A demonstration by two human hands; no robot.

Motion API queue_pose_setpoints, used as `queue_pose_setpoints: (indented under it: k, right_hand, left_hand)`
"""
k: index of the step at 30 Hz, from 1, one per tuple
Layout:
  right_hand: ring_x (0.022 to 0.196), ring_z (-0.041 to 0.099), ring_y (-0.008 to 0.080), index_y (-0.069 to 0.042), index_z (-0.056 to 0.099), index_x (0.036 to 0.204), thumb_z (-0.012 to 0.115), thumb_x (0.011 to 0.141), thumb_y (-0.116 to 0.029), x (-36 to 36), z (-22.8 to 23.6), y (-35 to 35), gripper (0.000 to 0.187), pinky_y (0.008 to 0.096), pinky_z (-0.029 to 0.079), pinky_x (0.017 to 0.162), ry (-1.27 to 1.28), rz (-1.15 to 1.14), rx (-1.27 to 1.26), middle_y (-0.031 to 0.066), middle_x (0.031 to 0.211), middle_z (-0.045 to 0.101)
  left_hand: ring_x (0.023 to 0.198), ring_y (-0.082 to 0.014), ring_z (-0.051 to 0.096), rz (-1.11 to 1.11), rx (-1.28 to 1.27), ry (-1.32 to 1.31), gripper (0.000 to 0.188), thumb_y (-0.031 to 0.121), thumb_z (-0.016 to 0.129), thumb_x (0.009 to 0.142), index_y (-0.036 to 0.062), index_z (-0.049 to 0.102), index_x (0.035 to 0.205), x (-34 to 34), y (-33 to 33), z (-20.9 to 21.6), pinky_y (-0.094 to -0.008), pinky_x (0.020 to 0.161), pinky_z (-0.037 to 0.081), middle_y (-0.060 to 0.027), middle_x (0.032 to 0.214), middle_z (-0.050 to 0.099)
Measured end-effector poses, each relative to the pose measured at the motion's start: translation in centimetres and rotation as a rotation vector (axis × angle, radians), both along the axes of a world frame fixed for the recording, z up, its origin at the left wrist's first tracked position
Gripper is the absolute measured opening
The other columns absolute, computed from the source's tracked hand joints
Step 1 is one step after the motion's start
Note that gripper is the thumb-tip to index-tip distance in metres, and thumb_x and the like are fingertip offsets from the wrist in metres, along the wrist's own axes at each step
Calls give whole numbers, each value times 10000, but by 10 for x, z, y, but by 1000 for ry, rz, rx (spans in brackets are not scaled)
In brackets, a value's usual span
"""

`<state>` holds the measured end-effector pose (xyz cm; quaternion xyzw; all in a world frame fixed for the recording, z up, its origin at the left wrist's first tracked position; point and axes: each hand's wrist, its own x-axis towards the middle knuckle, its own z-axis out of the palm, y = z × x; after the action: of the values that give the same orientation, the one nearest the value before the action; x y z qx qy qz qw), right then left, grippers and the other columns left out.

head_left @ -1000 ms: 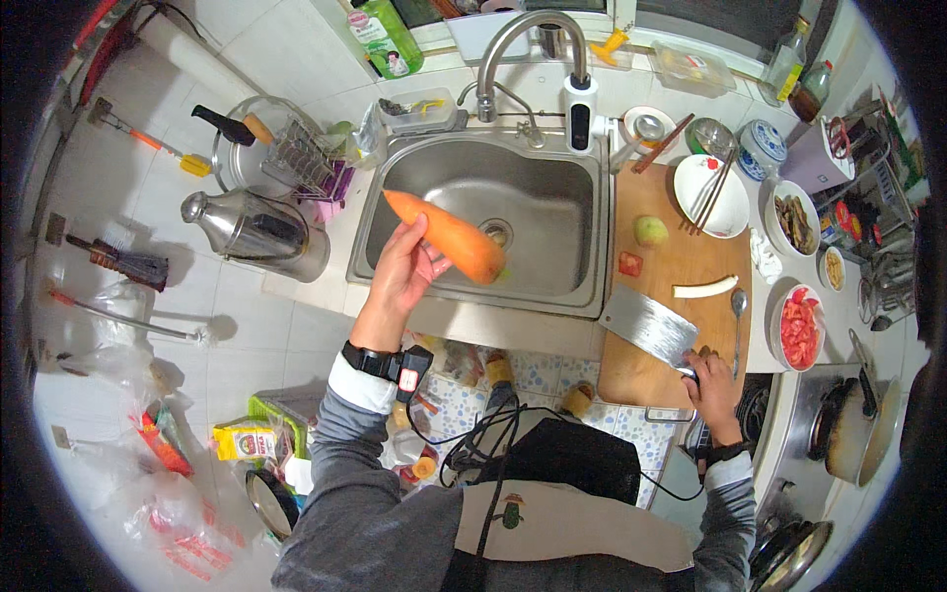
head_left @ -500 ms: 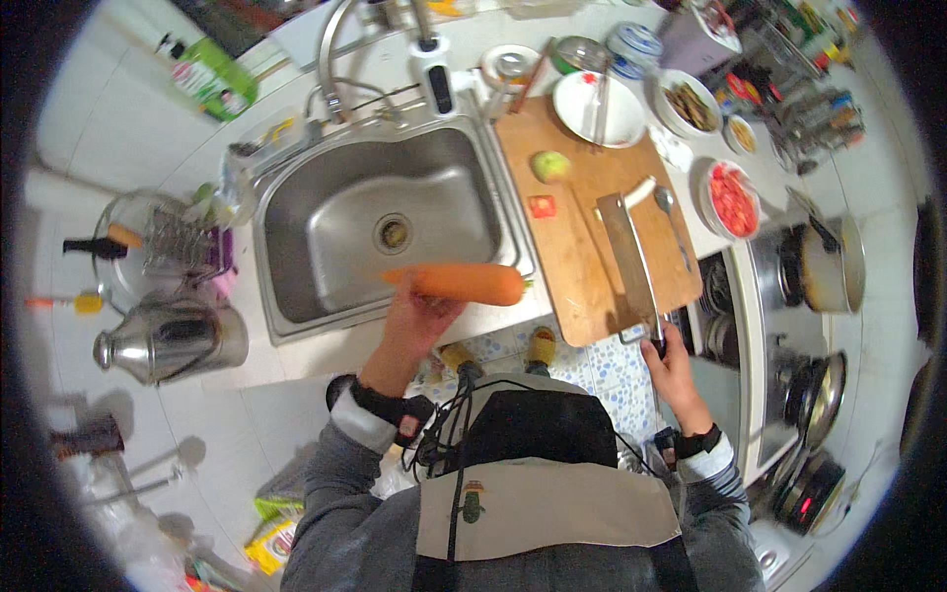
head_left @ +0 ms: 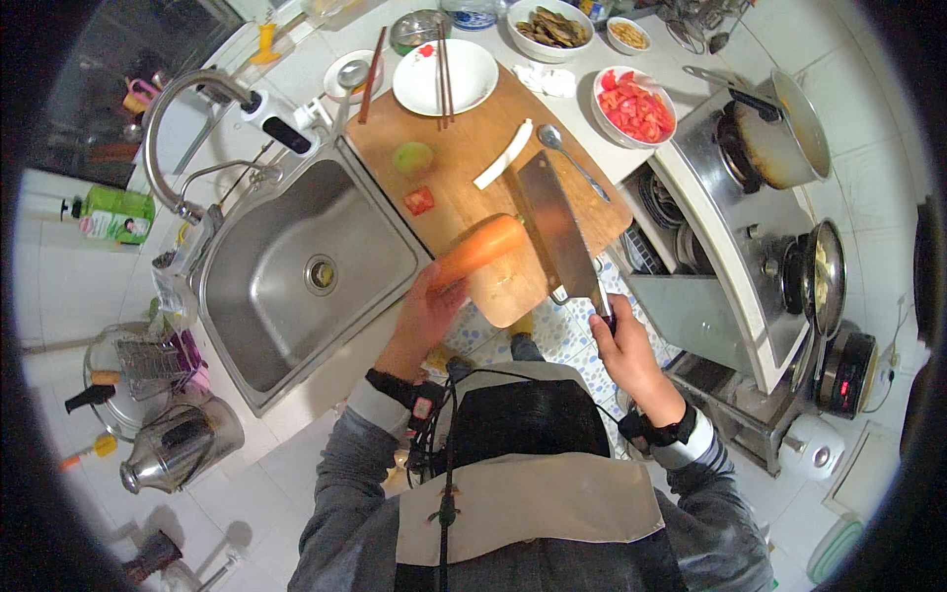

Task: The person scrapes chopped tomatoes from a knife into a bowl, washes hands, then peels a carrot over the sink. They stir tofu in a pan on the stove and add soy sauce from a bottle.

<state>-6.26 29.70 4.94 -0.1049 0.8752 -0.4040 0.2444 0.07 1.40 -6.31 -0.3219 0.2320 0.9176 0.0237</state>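
My left hand [head_left: 431,304] is closed round the lower end of a whole orange carrot [head_left: 481,249], which points up and right over the near part of the wooden cutting board [head_left: 456,183]. In my right hand [head_left: 633,357] is the handle of a cleaver [head_left: 558,225]. Its broad blade slants up and left over the board, just right of the carrot. Whether the blade touches the wood, I cannot tell. On the board lie a green round piece [head_left: 412,158], a red tomato piece [head_left: 419,201], a white stalk-like strip [head_left: 505,156] and a metal spoon [head_left: 574,162].
A steel sink [head_left: 296,232] adjoins the board on the left. A white plate [head_left: 419,87] with chopsticks [head_left: 448,84] rests on the board's far end. Behind it stand bowls of cut tomato [head_left: 634,107] and brown slices [head_left: 548,28]. The stove [head_left: 755,212] with pans is at right.
The view has turned toward the right. My left hand has brought the carrot from the sink's front edge to over the board, near the blade. The cleaver stays in my right hand.
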Motion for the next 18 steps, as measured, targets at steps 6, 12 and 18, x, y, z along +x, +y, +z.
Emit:
queue_pose_setpoints:
  k: [6, 12, 18]
  right_hand:
    - [749, 614, 420, -14, 433, 1170, 498, 938, -229, -2, 5, -4, 323, 470, 478, 627, 74, 76, 58, 229, 807, 620]
    - [805, 597, 443, -17, 439, 1217, 488, 935, -236, 2, 2, -7, 361, 497, 485, 672, 83, 115, 82, 262, 920, 613]
    - [818, 601, 433, -24, 451, 1220, 498, 925, -229, 5, -4, -6, 362, 484, 505, 679, 87, 153, 104, 238, 1054, 596]
  left_hand:
    - [839, -155, 616, -485, -954, -187, 413, 348, 675, 832, 48, 584, 1101, 7, -31, 2, -289, 739, 503, -32, 945, 647]
    - [852, -227, 627, -791, -1437, -198, 453, 348, 699, 790, 48, 580, 1108, 4, -24, 28, -351, 754, 512, -102, 967, 651]
    - [1027, -362, 551, -859, -2117, 71, 579, 312, 702, 734, 63, 502, 1217, -28, 23, 35, -444, 861, 464, -181, 1153, 555]
